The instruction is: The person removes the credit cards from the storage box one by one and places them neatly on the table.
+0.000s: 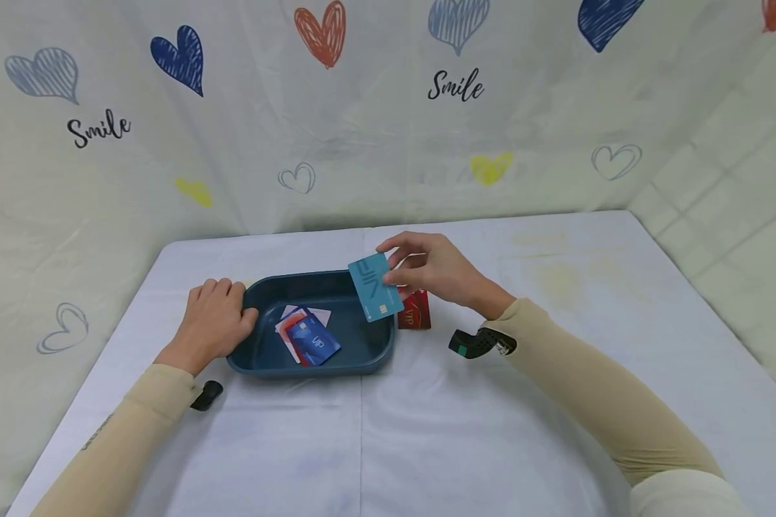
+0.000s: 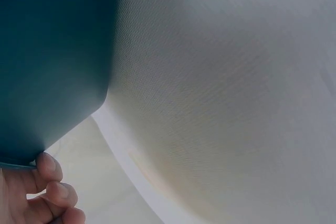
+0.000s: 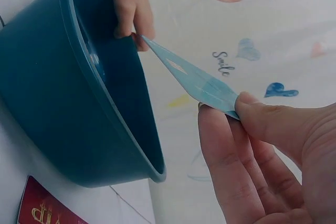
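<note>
A light blue card (image 1: 373,283) is pinched between thumb and fingers of my right hand (image 1: 430,267), tilted over the right end of a dark teal basin (image 1: 310,372). My left hand (image 1: 212,319) grips the basin's left rim, thumb inside; the left wrist view shows its fingertips (image 2: 48,167) curled at the rim from outside. Several cards lie overlapping on the basin floor, a blue VIP card (image 1: 317,343) on top. Just outside the right end, under my right hand, a red VIP card (image 1: 417,310) lies on the table, partly hidden in the head view.
A white cloth covers the table (image 1: 465,438). Behind it hangs a pale backdrop (image 1: 388,143) printed with hearts and the word Smile. Black wrist straps show at both of my sleeves, the right strap (image 1: 475,343) standing off the cuff.
</note>
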The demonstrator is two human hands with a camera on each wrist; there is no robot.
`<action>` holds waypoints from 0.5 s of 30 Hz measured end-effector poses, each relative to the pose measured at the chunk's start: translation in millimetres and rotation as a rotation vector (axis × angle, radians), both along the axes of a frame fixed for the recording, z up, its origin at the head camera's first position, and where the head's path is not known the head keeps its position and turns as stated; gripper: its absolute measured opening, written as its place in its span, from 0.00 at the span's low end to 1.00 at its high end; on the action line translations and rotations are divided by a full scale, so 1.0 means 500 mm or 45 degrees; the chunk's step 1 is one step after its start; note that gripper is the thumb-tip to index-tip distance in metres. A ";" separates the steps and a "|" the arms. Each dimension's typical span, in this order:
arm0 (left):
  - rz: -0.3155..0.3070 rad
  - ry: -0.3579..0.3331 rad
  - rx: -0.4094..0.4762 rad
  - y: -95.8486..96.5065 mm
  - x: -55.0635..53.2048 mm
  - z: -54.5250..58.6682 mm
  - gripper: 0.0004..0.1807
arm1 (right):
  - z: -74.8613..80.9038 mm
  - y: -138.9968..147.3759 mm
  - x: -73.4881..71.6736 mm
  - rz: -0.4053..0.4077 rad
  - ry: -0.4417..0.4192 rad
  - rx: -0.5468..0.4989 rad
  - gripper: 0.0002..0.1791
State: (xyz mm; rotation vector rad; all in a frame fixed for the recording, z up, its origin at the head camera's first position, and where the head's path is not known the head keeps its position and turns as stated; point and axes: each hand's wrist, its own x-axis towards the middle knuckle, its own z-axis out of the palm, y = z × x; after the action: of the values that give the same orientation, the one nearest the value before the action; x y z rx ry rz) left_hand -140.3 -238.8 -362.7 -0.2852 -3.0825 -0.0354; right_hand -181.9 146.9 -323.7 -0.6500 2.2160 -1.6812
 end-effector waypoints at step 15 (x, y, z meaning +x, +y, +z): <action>-0.005 0.007 -0.003 0.001 0.000 -0.001 0.21 | -0.016 0.038 0.005 -0.087 -0.026 -0.040 0.24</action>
State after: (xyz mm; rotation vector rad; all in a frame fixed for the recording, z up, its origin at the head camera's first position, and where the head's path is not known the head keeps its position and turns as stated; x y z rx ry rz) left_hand -140.0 -238.4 -363.0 -0.2904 -3.0766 -0.0309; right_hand -179.3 166.0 -331.7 -0.5682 2.2261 -1.7510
